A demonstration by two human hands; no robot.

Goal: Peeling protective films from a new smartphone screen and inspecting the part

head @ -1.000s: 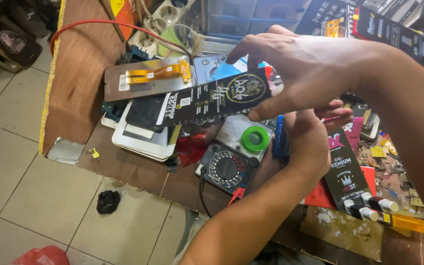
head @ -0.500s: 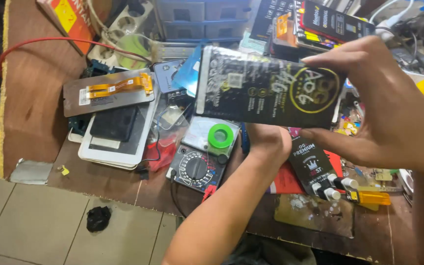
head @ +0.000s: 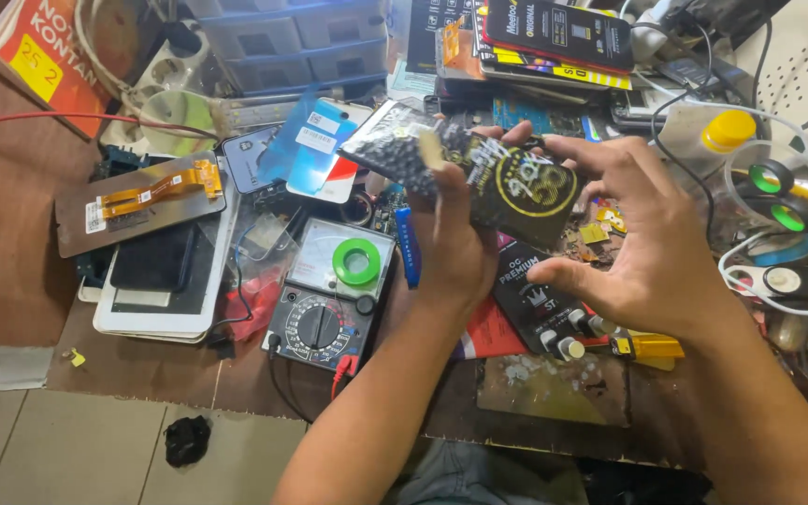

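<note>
A flat black package with a gold round emblem point(head: 516, 187) is held up over the cluttered workbench. My left hand point(head: 455, 245) grips its left part, with the thumb lying across the front. My right hand point(head: 642, 238) is beside it on the right, fingers spread. Its fingertips rest along the package's far edge, and the thumb hangs free just under the lower right corner. A second black packet point(head: 537, 297) lies on the bench under both hands.
A multimeter point(head: 322, 323) carries a green tape roll point(head: 357, 261), with a blue tool point(head: 408, 245) beside it. Left lie a white tablet point(head: 156, 313) and a display panel with an orange flex cable point(head: 133, 204). Small capped bottles point(head: 568, 344), cables and packets crowd the right. The bench's front edge point(head: 236, 397) borders tiled floor.
The package has come down and toward me. My left hand rose from under it and took hold. My right hand loosened from a full grip to spread fingers.
</note>
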